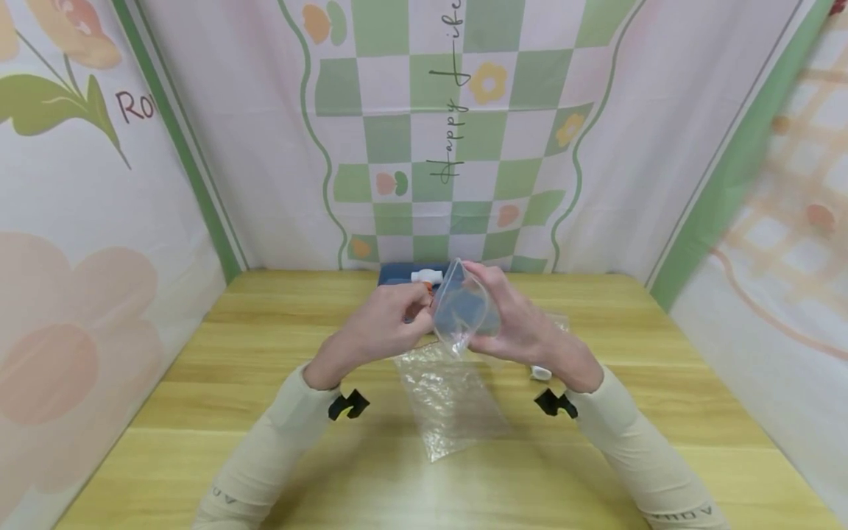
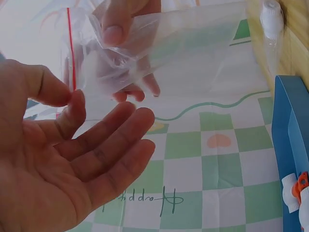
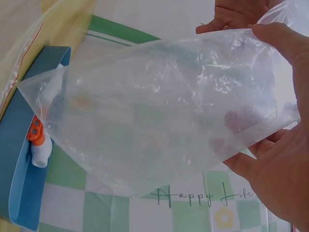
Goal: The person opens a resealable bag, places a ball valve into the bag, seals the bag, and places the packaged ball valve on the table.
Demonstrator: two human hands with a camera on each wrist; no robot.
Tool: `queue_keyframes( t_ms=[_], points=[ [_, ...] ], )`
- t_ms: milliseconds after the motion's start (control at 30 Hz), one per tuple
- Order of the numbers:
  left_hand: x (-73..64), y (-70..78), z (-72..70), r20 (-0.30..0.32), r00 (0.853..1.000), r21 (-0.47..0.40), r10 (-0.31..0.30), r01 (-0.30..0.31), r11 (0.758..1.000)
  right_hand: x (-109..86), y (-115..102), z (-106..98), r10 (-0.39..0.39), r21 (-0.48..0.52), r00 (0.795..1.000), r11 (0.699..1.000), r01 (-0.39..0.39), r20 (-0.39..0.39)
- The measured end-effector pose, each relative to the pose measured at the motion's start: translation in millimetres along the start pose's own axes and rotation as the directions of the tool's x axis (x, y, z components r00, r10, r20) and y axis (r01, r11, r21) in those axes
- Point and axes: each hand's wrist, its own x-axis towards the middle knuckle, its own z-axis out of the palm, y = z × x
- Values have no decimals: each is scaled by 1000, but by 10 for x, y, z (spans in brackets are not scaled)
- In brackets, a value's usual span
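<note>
A clear zip bag (image 1: pixel 460 305) with an open mouth is held up above the table between both hands. My left hand (image 1: pixel 391 316) pinches the mouth edge between thumb and index finger, beside the red zip line (image 2: pixel 71 43); its other fingers are spread loosely. From the other side my right hand (image 1: pixel 520 316) grips the bag, thumb on one face and fingers on the opposite one. In the right wrist view the bag body (image 3: pixel 145 116) looks puffed out, with nothing visible inside. A second clear bag (image 1: pixel 450 401) lies flat on the table below the hands.
Behind the hands, a blue tray (image 3: pixel 19 145) holds white valve-like fittings (image 1: pixel 427 277) with orange handles (image 3: pixel 35 129). Near the right wrist lies a white plastic piece (image 1: pixel 541 373) beside more clear film. A patterned curtain (image 1: pixel 457 132) hangs behind the wooden table (image 1: pixel 265 294).
</note>
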Motion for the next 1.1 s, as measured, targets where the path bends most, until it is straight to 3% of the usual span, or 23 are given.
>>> queue_keyframes(
  t_ms=[400, 600, 733, 1100],
  points=[
    [-6, -102, -95, 67, 996, 46, -57, 54, 997, -20, 58, -35, -5, -75, 1000, 997, 3, -20],
    [13, -191, -135, 64, 989, 50, -131, 128, 990, -58, 102, -66, 7, -87, 1000, 996, -7, -2],
    [51, -259, -152, 61, 987, 70, -146, 141, 987, -80, 125, -78, 8, -97, 1000, 995, -7, 6],
    [242, -601, -119, 72, 969, 115, -237, 228, 967, -113, 184, -103, -11, -96, 1000, 995, 11, 5]
  ],
)
